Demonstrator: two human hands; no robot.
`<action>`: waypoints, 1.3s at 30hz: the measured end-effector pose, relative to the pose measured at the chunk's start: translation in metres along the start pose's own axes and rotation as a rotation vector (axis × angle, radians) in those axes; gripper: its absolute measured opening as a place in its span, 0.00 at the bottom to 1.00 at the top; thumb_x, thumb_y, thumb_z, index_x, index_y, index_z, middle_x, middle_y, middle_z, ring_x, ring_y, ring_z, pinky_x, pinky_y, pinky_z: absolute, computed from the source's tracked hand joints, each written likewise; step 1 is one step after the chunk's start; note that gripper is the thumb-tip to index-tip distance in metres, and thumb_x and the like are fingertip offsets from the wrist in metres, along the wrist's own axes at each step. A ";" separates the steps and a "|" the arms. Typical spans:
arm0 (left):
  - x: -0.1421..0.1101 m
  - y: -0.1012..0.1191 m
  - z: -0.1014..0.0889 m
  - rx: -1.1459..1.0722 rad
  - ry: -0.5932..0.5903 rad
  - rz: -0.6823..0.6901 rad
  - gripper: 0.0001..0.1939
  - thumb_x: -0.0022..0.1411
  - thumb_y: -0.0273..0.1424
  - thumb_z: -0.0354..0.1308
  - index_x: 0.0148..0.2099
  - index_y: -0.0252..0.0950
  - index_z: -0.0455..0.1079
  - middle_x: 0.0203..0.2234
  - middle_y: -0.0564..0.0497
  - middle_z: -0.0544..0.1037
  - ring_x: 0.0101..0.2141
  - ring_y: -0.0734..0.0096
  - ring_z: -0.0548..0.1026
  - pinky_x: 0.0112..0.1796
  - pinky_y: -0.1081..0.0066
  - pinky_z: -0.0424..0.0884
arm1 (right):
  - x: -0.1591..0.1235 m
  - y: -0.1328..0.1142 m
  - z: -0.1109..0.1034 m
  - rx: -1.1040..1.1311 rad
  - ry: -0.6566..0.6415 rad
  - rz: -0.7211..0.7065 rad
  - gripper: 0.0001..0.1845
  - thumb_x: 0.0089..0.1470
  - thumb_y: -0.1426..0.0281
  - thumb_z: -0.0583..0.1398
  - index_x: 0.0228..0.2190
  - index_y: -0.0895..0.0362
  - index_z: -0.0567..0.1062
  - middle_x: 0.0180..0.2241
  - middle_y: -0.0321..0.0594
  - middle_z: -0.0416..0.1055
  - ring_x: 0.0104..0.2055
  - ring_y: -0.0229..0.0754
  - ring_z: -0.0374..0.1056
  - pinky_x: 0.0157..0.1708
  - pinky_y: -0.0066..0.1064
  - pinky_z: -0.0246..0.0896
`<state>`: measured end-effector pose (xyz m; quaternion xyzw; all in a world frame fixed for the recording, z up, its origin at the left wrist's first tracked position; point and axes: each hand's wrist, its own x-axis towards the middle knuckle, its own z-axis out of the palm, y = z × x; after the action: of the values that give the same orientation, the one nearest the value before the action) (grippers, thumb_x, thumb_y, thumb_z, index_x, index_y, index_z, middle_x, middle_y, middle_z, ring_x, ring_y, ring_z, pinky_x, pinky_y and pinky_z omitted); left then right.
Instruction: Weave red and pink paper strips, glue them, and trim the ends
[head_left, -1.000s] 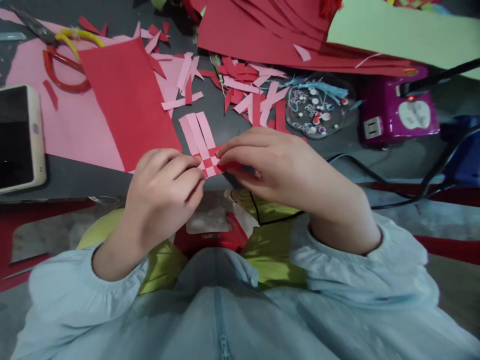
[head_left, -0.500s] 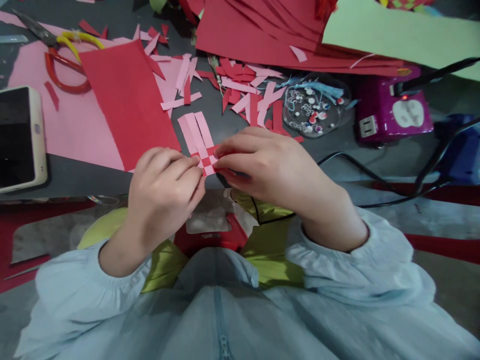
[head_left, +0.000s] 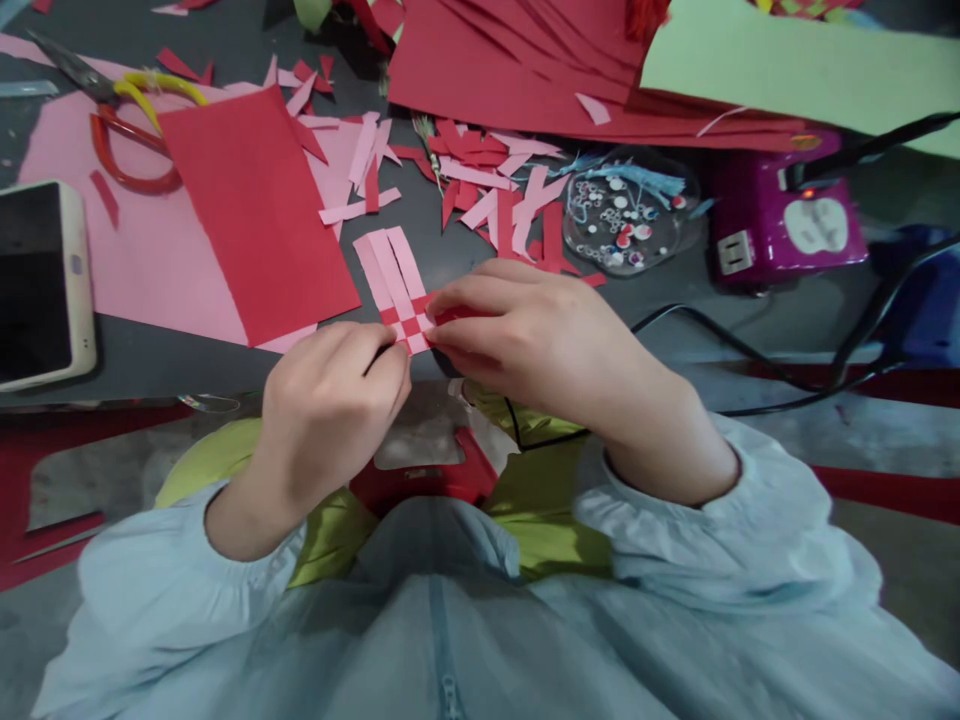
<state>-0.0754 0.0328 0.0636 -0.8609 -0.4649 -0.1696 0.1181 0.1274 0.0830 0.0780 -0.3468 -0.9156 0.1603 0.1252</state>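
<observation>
A small weave of pink and red paper strips (head_left: 405, 300) lies at the near edge of the dark table, its pink strips fanning away from me. My left hand (head_left: 330, 400) is curled, fingertips pinching the weave's lower left corner. My right hand (head_left: 525, 335) is closed over the red strips on the weave's right side, thumb and forefinger pressed together on them. A red paper rectangle (head_left: 255, 210) lies just left of the weave on a pink sheet (head_left: 150, 250).
Scissors with red and yellow handles (head_left: 127, 110) and a phone (head_left: 37, 280) sit at the left. Cut strips (head_left: 487, 180), a clear dish of googly eyes (head_left: 630, 215), a purple device (head_left: 787, 225) with black cables, and stacked red sheets (head_left: 540, 60) fill the far side.
My left hand has slid slightly down and toward me on the weave's corner. My right hand stays pinched on the red strips. The weave has barely shifted.
</observation>
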 end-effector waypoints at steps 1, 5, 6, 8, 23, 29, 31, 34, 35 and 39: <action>-0.001 0.001 0.000 0.006 -0.002 -0.006 0.06 0.62 0.27 0.56 0.36 0.35 0.75 0.32 0.49 0.81 0.32 0.64 0.77 0.28 0.65 0.69 | 0.000 0.000 0.000 -0.001 -0.007 0.007 0.15 0.62 0.71 0.54 0.33 0.54 0.80 0.38 0.46 0.76 0.38 0.45 0.65 0.33 0.35 0.57; 0.000 0.004 0.000 0.028 -0.013 -0.017 0.06 0.62 0.27 0.56 0.34 0.36 0.74 0.31 0.49 0.81 0.31 0.64 0.77 0.26 0.65 0.68 | 0.000 -0.001 0.000 0.002 -0.002 0.016 0.15 0.62 0.71 0.54 0.33 0.54 0.80 0.38 0.46 0.76 0.39 0.46 0.65 0.32 0.35 0.57; 0.000 0.004 0.000 0.033 -0.016 -0.018 0.06 0.62 0.27 0.56 0.34 0.36 0.74 0.30 0.49 0.81 0.31 0.64 0.77 0.26 0.65 0.67 | 0.000 -0.001 0.000 0.003 0.001 0.015 0.15 0.62 0.71 0.54 0.33 0.54 0.80 0.37 0.46 0.76 0.39 0.46 0.65 0.32 0.35 0.57; 0.002 0.005 -0.001 0.037 -0.025 -0.013 0.07 0.63 0.26 0.55 0.34 0.35 0.74 0.30 0.48 0.81 0.31 0.64 0.77 0.27 0.65 0.68 | 0.000 0.000 0.001 0.003 0.002 0.012 0.15 0.62 0.71 0.54 0.33 0.54 0.80 0.37 0.46 0.76 0.39 0.46 0.65 0.33 0.35 0.58; -0.001 -0.008 -0.016 -0.037 -0.152 0.165 0.10 0.65 0.30 0.53 0.43 0.36 0.76 0.39 0.46 0.82 0.41 0.59 0.80 0.40 0.60 0.77 | -0.001 0.007 -0.003 -0.033 -0.035 -0.096 0.15 0.62 0.74 0.53 0.35 0.57 0.80 0.42 0.46 0.77 0.43 0.47 0.68 0.40 0.38 0.64; 0.002 -0.001 -0.018 -0.024 -0.175 0.150 0.12 0.65 0.29 0.53 0.45 0.31 0.75 0.40 0.41 0.81 0.40 0.56 0.79 0.39 0.59 0.77 | 0.000 0.010 -0.005 0.046 -0.015 -0.101 0.14 0.60 0.76 0.53 0.35 0.60 0.80 0.44 0.48 0.77 0.45 0.48 0.69 0.42 0.39 0.64; 0.002 0.001 -0.018 -0.028 -0.166 0.131 0.13 0.65 0.30 0.53 0.46 0.29 0.74 0.39 0.40 0.81 0.39 0.56 0.79 0.38 0.59 0.76 | 0.002 0.010 -0.005 0.064 -0.011 -0.096 0.14 0.60 0.75 0.53 0.34 0.60 0.80 0.43 0.48 0.77 0.44 0.48 0.69 0.42 0.39 0.64; 0.002 0.002 -0.018 -0.021 -0.174 0.125 0.15 0.65 0.30 0.53 0.49 0.27 0.73 0.38 0.40 0.80 0.38 0.56 0.78 0.36 0.59 0.76 | 0.004 0.011 -0.005 0.081 -0.019 -0.093 0.15 0.60 0.75 0.52 0.33 0.60 0.80 0.42 0.48 0.77 0.44 0.47 0.69 0.42 0.39 0.64; 0.001 0.003 -0.018 -0.018 -0.184 0.130 0.15 0.65 0.29 0.52 0.50 0.27 0.72 0.38 0.40 0.80 0.38 0.56 0.78 0.36 0.59 0.76 | 0.004 0.011 -0.005 0.087 -0.023 -0.091 0.15 0.60 0.75 0.52 0.33 0.59 0.79 0.42 0.48 0.77 0.44 0.47 0.70 0.42 0.39 0.64; -0.001 0.003 -0.016 -0.005 -0.208 0.150 0.16 0.66 0.27 0.51 0.52 0.26 0.72 0.38 0.39 0.79 0.39 0.55 0.77 0.36 0.58 0.76 | 0.003 0.013 -0.008 0.096 -0.027 -0.084 0.14 0.59 0.75 0.53 0.34 0.59 0.79 0.43 0.47 0.77 0.44 0.47 0.70 0.42 0.38 0.64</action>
<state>-0.0762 0.0243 0.0779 -0.9064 -0.4087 -0.0712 0.0792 0.1354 0.0962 0.0807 -0.2993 -0.9222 0.2034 0.1363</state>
